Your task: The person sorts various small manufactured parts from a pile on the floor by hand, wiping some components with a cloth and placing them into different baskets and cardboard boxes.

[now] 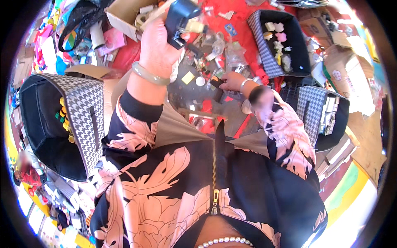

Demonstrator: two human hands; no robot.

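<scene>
My left hand (159,43), raised at the upper middle, is closed round a dark blue plastic device (182,18) with a curved body. Its exact kind does not show. A pale bangle circles that wrist. Lower and to the right, my right hand (234,81) pinches a small dark block-like piece (216,82) above the littered work area. Near it lie a yellow square (187,77) and a round white piece (200,81). Clear plastic bags (235,58) spread just beyond my right hand.
A houndstooth bin (92,124) with black lining tilts at my left, yellow pieces inside. Another houndstooth bin (264,49) at the upper right holds small pale and pink pieces. A third bin (308,103) at right holds white boxes. An open cardboard box (120,20) stands beyond my left hand.
</scene>
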